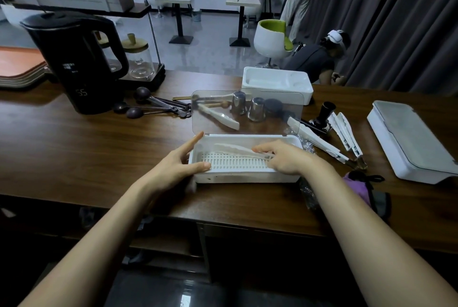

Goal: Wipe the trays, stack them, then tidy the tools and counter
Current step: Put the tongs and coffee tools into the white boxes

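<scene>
A white storage box (247, 177) with a slotted insert sits at the counter's front middle, its clear lid (247, 113) raised upright behind it. My left hand (183, 165) rests on the box's left end with straight fingers and the thumb on the front rim. My right hand (285, 158) is inside the box at its right end and holds white tongs (238, 151), which lie across the insert. More white tongs (344, 135) lie on the counter to the right. Dark measuring spoons (153, 107) lie behind the box on the left.
A black kettle (79, 58) stands at the back left beside stacked orange trays (19, 68). Two steel cups (247, 105) and a tamper (324, 114) stand behind the lid. A white tray (277, 83) lies at the back, a closed white box (411, 143) on the right, a purple cloth (359, 187) near the edge.
</scene>
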